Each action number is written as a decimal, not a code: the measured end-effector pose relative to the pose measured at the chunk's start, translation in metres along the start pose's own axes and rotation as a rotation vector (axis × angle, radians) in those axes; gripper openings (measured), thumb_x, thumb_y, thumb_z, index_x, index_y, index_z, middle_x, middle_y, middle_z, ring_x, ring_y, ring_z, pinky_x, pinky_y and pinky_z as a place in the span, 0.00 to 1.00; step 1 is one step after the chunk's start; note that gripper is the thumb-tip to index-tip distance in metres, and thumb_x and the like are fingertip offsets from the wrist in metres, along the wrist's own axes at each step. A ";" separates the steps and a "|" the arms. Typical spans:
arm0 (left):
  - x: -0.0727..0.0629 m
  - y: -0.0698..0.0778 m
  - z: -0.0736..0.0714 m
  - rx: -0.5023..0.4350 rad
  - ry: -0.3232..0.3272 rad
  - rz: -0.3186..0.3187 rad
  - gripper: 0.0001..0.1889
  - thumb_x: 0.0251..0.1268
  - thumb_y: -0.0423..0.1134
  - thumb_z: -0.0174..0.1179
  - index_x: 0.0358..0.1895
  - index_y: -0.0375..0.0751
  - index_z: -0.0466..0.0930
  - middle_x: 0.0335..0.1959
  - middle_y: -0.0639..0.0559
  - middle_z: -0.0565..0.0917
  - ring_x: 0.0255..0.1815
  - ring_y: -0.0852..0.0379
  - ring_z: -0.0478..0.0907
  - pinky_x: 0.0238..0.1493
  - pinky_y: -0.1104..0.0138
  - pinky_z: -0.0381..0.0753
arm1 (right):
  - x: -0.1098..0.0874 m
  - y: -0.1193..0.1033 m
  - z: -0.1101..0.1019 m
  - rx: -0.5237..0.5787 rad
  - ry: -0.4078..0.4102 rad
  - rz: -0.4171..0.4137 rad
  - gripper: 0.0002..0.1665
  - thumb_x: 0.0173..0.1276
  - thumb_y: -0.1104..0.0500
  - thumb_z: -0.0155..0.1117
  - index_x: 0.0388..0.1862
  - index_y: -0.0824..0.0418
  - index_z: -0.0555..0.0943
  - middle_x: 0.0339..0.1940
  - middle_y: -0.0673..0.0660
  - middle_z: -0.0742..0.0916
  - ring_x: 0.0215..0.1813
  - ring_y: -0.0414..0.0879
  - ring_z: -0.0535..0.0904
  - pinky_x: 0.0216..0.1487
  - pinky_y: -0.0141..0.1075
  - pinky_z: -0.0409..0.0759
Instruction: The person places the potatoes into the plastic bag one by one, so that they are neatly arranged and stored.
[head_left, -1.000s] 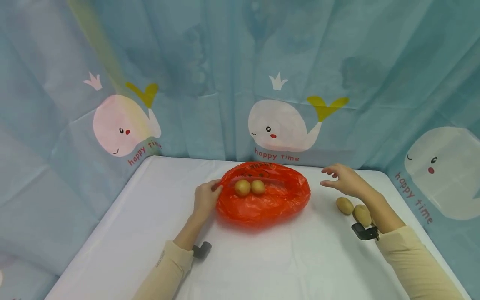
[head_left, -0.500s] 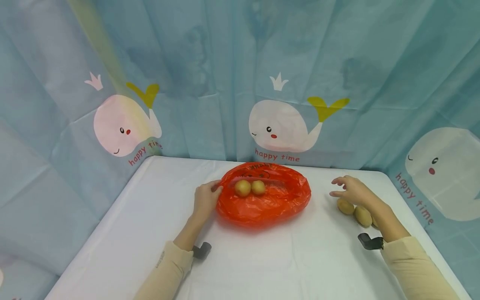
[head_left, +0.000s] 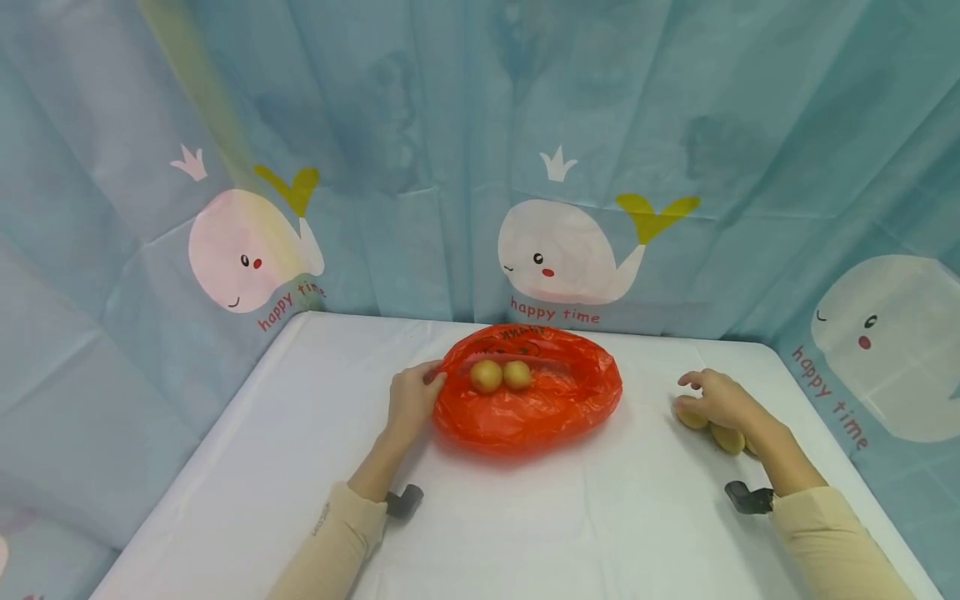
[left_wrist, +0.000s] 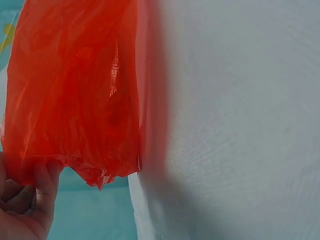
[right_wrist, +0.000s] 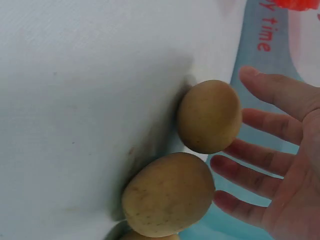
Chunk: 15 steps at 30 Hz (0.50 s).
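A red plastic bag [head_left: 517, 421] lies spread on the white table with its mouth facing me. Two potatoes [head_left: 486, 377] sit side by side in it. My left hand [head_left: 411, 402] pinches the bag's left rim between thumb and fingers; the left wrist view shows the thumb and fingers [left_wrist: 46, 192] at the film's edge. On the right, my right hand [head_left: 722, 402] hovers over loose potatoes [head_left: 727, 438]. In the right wrist view its fingers are spread and relaxed beside the nearest potato [right_wrist: 209, 117] and a larger potato [right_wrist: 169, 196]; a third potato [right_wrist: 150, 236] is cut off below.
The white table [head_left: 510, 533] ends at a blue curtain [head_left: 390, 250] with whale prints behind and on both sides. Black wrist cameras [head_left: 405, 502] are strapped at both wrists.
My right hand has moved right and down towards me, from beyond the loose potatoes to over them. My left hand and the bag have stayed in place.
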<state>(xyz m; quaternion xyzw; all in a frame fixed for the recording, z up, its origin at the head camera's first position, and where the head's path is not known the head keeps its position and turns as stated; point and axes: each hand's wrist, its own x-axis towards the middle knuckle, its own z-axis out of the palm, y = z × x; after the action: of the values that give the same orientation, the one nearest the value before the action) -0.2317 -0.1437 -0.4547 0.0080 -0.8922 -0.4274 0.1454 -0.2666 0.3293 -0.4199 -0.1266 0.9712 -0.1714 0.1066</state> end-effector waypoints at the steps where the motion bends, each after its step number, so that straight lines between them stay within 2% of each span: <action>1: 0.000 0.000 0.000 0.002 0.001 0.002 0.16 0.67 0.37 0.61 0.56 0.36 0.82 0.52 0.41 0.86 0.55 0.44 0.83 0.55 0.55 0.83 | 0.000 0.001 0.000 -0.003 0.001 -0.002 0.28 0.65 0.53 0.64 0.55 0.75 0.76 0.49 0.78 0.80 0.49 0.68 0.79 0.47 0.59 0.80; 9: 0.002 0.000 0.001 0.008 -0.003 -0.001 0.16 0.67 0.36 0.61 0.56 0.36 0.82 0.51 0.40 0.86 0.54 0.44 0.83 0.54 0.56 0.83 | -0.002 0.009 0.009 0.002 -0.006 0.013 0.29 0.62 0.56 0.65 0.56 0.75 0.76 0.50 0.80 0.80 0.50 0.71 0.79 0.49 0.60 0.79; 15: 0.000 0.002 0.000 0.005 -0.005 -0.006 0.16 0.67 0.36 0.61 0.56 0.35 0.82 0.51 0.40 0.86 0.53 0.44 0.83 0.54 0.55 0.84 | -0.003 0.006 0.010 0.008 -0.017 0.027 0.31 0.58 0.57 0.68 0.55 0.76 0.76 0.47 0.76 0.82 0.45 0.63 0.79 0.47 0.57 0.79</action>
<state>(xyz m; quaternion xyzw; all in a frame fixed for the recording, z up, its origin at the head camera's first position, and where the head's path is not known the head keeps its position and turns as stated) -0.2317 -0.1426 -0.4529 0.0101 -0.8937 -0.4256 0.1421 -0.2628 0.3325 -0.4308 -0.1147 0.9711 -0.1728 0.1178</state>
